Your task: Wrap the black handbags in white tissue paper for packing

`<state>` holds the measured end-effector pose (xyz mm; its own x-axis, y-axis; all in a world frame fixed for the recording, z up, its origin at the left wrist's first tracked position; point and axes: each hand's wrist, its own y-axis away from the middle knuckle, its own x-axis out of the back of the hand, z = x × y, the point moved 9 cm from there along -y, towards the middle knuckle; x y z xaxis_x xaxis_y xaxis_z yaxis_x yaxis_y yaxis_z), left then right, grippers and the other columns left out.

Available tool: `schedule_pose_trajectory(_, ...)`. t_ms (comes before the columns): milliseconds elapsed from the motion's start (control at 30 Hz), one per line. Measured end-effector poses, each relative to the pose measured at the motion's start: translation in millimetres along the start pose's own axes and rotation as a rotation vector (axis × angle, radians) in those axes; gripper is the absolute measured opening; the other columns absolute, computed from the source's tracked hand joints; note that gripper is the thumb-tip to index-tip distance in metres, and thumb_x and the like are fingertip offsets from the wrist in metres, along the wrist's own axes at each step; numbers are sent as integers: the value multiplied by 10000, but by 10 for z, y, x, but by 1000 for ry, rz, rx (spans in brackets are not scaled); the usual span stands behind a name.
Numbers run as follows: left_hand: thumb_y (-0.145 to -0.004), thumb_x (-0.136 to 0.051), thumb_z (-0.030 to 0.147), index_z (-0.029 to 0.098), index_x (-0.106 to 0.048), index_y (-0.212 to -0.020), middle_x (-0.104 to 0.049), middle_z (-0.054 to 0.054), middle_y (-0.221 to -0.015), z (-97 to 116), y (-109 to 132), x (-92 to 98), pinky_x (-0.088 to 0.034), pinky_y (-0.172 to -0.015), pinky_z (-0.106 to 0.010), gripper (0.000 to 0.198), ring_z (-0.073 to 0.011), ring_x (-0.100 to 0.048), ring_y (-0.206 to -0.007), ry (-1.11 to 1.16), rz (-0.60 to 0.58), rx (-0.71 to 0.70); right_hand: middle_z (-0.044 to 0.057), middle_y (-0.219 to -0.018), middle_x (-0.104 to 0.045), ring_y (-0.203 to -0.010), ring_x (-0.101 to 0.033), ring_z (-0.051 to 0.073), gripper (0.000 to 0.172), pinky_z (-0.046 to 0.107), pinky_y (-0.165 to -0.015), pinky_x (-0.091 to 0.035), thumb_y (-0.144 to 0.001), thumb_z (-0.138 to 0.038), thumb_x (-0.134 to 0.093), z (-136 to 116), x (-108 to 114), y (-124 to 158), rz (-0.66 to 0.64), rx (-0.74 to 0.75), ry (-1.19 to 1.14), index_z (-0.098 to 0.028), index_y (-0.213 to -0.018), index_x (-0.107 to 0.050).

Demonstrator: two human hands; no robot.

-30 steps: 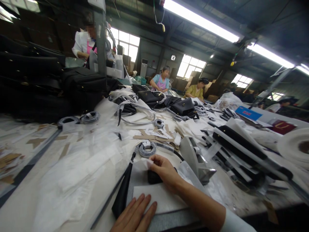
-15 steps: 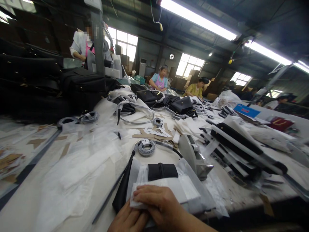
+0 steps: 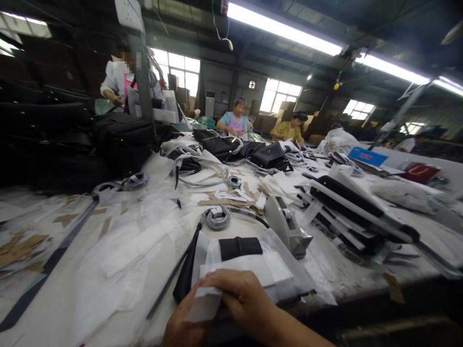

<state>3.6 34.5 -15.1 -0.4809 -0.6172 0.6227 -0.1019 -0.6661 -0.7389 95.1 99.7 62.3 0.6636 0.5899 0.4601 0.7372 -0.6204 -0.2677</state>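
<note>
My right hand point(image 3: 240, 301) and my left hand point(image 3: 183, 325) meet at the near edge of the table, both gripping a small folded piece of white paper point(image 3: 204, 303). Just beyond them lies a flat white sheet point(image 3: 253, 270) over clear plastic wrap, with a black leather strap piece point(image 3: 240, 247) on its far side. A long black strap point(image 3: 188, 267) runs up the left of the sheet. A grey tape dispenser point(image 3: 285, 226) stands to the right, and a coiled grey cord point(image 3: 218, 218) lies farther back.
White tissue sheets point(image 3: 126, 250) and cardboard scraps litter the table. Black bags point(image 3: 269, 156) and wrapped black straps point(image 3: 347, 207) lie at the back and right. Stacked black bags point(image 3: 119, 135) rise at left. Three other people work at the far end.
My right hand came back from the black strap piece to the near edge and joined the left hand, and both lifted a folded white paper. The view tilted slightly.
</note>
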Motion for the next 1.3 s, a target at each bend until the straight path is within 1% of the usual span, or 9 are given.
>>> schedule_pose_trajectory(133,-1013,-358,202,165,-673,-1166,-752,-79,-1092,334,-276,194,-574,-907,-274,351,-191,-717,-1003,-131,36,-240,42,-1119,-749,-1088,-679,168,405,270,-1028,-484,-862,-24,-549,-41,163,251,61,148,43,-232,-1165,-718)
schedule_pose_trajectory(267,-1016,-357,185,149,-682,-1085,-749,-103,-1094,402,-398,273,-566,-938,-306,334,-204,-709,-1040,-104,-12,-249,64,-1161,-738,-1169,-643,169,353,310,-1074,-465,-905,-49,-572,-58,159,420,82,258,106,-212,-1193,-696)
schedule_pose_trajectory(467,-999,-412,209,133,-602,-1166,-697,-143,-1173,227,-254,182,-537,-991,-330,263,-218,-661,-1138,5,-72,-129,91,-1181,-727,-1144,-656,171,289,348,-1069,-471,-940,-93,-538,-109,100,548,122,424,284,-173,-1177,-683)
schedule_pose_trajectory(600,-984,-431,183,145,-576,-1242,-662,-156,-1204,199,-202,202,-565,-934,-288,298,-210,-661,-1138,-7,-52,-88,77,-1187,-727,-1204,-623,196,284,392,-1092,-447,-954,-108,-503,-89,-47,679,127,501,499,-167,-1176,-669)
schedule_pose_trajectory(700,-958,-452,115,194,-575,-1301,-572,-160,-1373,279,-238,216,-546,-976,-327,374,-242,-577,-1265,-41,-96,-127,73,-1210,-718,-1272,-571,201,287,409,-1124,-412,-959,-94,-508,-76,-150,825,145,495,535,-170,-1194,-654)
schedule_pose_trajectory(800,-904,-434,18,177,-573,-1317,-539,-154,-1437,343,-265,201,-492,-1051,-410,464,-282,-431,-1389,-69,-138,-190,54,-1147,-746,-1190,-634,196,277,407,-1104,-437,-940,-104,-563,-82,-216,1029,166,467,461,-199,-1181,-659)
schedule_pose_trajectory(933,-821,-384,-48,152,-543,-1353,-615,-111,-1368,311,-285,124,-484,-1060,-383,591,-215,-542,-1302,-69,-221,-229,52,-1061,-764,-969,-722,167,248,297,-914,-568,-914,-156,-632,105,-100,1319,327,260,267,-230,-1144,-687)
schedule_pose_trajectory(1067,-812,-416,19,186,-578,-1321,-618,-71,-1369,155,-468,127,-497,-1042,-373,560,-211,-598,-1241,-1,-318,-107,75,-1081,-746,-996,-704,187,268,302,-888,-579,-939,-138,-581,392,72,1517,524,19,282,-218,-1172,-688)
schedule_pose_trajectory(1300,-812,-599,284,253,-647,-1228,-713,-40,-1226,-76,-1028,180,-523,-894,-365,419,-292,-690,-1071,76,-587,245,101,-1166,-704,-1077,-622,252,358,429,-954,-521,-919,-237,-647,306,25,1156,412,95,506,-216,-1275,-628)
